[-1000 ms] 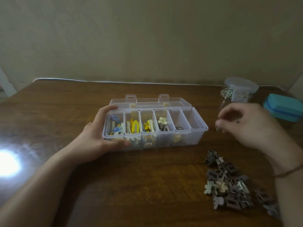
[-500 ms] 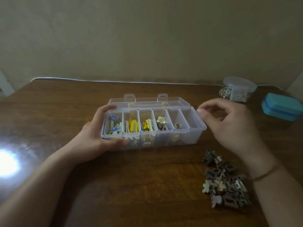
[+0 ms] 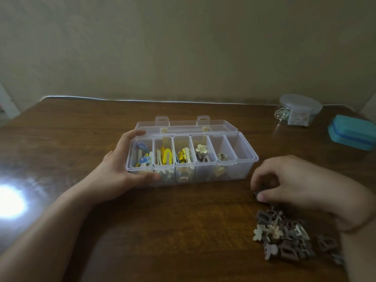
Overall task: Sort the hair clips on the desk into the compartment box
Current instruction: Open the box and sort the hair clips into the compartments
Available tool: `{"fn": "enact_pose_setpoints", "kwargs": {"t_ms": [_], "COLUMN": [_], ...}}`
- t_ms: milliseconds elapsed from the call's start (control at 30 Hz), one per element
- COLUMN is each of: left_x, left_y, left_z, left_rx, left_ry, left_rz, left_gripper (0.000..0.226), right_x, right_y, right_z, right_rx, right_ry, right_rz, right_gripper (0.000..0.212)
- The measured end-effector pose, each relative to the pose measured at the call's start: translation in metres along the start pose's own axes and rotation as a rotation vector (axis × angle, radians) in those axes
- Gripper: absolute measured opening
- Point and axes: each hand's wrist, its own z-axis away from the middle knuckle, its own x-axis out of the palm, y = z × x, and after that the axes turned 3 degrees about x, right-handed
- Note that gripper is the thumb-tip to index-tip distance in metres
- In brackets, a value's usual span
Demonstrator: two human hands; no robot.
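The compartment box sits open at the centre of the bench. The left hand grips its left end, thumb along the near wall, fingers curled over the far rim. The loose hair clips lie piled near right. At the pile's far edge, the right hand pinches a small dark clip between curled fingertips.

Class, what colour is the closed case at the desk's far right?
Teal, or blue-green: the case shows best in the head view.
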Motion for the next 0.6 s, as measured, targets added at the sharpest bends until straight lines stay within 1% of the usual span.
{"fn": "enact_pose_setpoints", "kwargs": {"t_ms": [133, 233, 300, 400, 500, 600], "left_x": [0.0005, 0.0003, -0.0002, -0.0006, -0.0007, -0.0007], "left_y": [0.0007, -0.0003, -0.0008, -0.0005, -0.0008, -0.0011], "left_z": [0.0011, 0.0008, 0.0005, 0.0004, 0.0001, -0.0004], "left_rx": [-0.002, -0.004, -0.006, -0.009, -0.009, -0.009], "left_ry": [0.005, 0.007, 0.002, -0.009, -0.015, -0.015], "left_rz": [0.001, 0.002, 0.001, 0.000, -0.001, -0.004], "left_gripper": [0.101, 0.103, 0.103, 0.104, 0.105, 0.105], "right_x": [0.0029, 0.0035, 0.0046, 0.0054, 0.0052, 0.0068], "right_y": [-0.0015, -0.0011, 0.0012, 0.0021, 0.0025, 0.0043], "right_z": [-0.0035, -0.0032, -0.0039, -0.0031, -0.0028, -0.0041], "right_rx": [-0.036, -0.066, -0.083, -0.092, -0.087, -0.084], "right_ry": [0.045, 0.138, 0.100, -0.067, -0.084, -0.065], "right_rz": [0.054, -0.003, -0.004, -0.001, 0.023, 0.020], "right_gripper": [0.008, 0.010, 0.011, 0.026, 0.031, 0.029]}}
